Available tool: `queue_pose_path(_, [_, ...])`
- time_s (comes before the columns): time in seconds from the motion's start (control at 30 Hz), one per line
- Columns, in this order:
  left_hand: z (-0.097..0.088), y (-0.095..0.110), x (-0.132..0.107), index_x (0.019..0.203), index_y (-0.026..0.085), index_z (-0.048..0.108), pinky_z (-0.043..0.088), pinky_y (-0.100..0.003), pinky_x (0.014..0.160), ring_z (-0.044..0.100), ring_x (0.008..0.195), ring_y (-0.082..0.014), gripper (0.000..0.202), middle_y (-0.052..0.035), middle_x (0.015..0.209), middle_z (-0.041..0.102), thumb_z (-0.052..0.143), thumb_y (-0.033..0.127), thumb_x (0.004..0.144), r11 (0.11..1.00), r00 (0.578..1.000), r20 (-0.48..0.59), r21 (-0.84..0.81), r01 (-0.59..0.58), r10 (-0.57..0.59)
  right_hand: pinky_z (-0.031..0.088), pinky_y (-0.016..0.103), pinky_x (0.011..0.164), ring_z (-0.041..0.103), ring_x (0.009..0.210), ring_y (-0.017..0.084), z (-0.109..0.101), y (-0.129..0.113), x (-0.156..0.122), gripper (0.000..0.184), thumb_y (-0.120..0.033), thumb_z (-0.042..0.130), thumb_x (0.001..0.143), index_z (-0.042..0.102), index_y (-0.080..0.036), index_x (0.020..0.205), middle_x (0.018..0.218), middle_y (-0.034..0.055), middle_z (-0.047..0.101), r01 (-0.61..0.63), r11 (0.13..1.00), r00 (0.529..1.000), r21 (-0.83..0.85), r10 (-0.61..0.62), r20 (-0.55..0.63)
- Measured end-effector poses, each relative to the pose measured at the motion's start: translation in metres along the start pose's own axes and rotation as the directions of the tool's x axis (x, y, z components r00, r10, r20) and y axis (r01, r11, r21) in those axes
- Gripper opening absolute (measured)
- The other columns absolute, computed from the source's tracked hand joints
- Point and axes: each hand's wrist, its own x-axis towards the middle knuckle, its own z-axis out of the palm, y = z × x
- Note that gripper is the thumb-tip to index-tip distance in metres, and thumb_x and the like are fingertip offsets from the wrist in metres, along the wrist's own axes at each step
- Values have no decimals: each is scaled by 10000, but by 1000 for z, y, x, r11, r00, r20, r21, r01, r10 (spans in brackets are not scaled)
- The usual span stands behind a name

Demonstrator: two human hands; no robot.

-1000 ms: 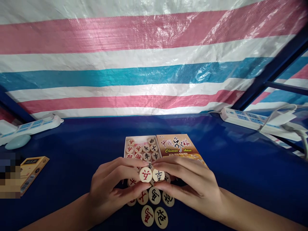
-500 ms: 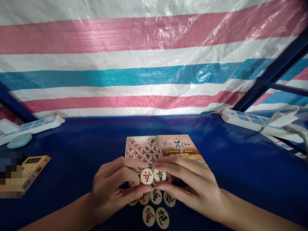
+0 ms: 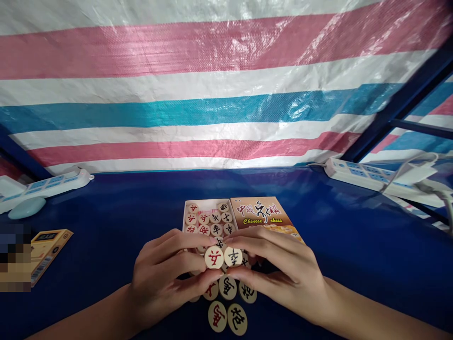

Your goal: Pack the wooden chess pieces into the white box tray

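Note:
My left hand (image 3: 170, 271) pinches a round Chinese chess piece with a red character (image 3: 214, 258) between thumb and fingers. Right beside it, my right hand (image 3: 274, 269) grips a chess piece with a black character (image 3: 233, 257). Both pieces are held face up to me, above other pieces. Beyond the hands lies an open white box (image 3: 185, 212) with several red and black pieces in rows; its near part is hidden by my fingers. Nearer to me, a red-marked piece (image 3: 217, 317) and a black-marked piece (image 3: 237, 319) lie on the blue table (image 3: 141, 203), among several others.
A brown "Chinese chess" box lid (image 3: 260, 210) lies against the open box's right side. White power strips stand at the back left (image 3: 53, 186) and back right (image 3: 371, 179). A pale blue mouse-like object (image 3: 27, 208) and a yellow box (image 3: 51, 252) are at the left.
The black-marked piece in my right hand has turned slightly. Both hands keep their pinch over the pieces, and the whole view has shifted a little.

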Motion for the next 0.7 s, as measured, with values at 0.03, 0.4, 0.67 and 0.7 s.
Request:
queue_pose_path(0.03, [0,0,0,777,180,660,567,-225,628,677,735,-111,119,-40,1006,740,754,109,798,1000,1000,-4,-3,-4,4,585,234,818,679,971,141,0,0,0,352,-220,739,848,638,-168,1181,1047,68,701,0,1000,1000,7,0,-1])
queue_pose_path(0.4, [2,-2,-3,755,182,645,559,-225,608,665,701,-107,131,-38,987,734,752,117,796,1000,1000,-4,23,5,-5,587,265,822,679,941,149,1,1,0,355,-241,735,853,625,-168,1183,1020,64,696,1,1000,999,24,-2,36])
queue_pose_path(0.67, [1,-1,-2,749,178,648,574,-230,633,684,735,-120,126,-38,977,731,740,114,806,1000,1000,11,19,11,-11,594,284,834,681,979,159,1,2,0,352,-252,714,871,615,-184,1201,1056,65,704,17,999,999,42,-19,33])
queue_pose_path(0.7, [1,-1,-2,747,181,645,573,-226,627,683,729,-117,126,-35,977,731,735,122,813,1000,1000,10,21,12,-12,594,291,838,681,985,162,1,2,-1,359,-254,715,870,612,-189,1208,1062,65,705,17,999,999,43,-18,34])
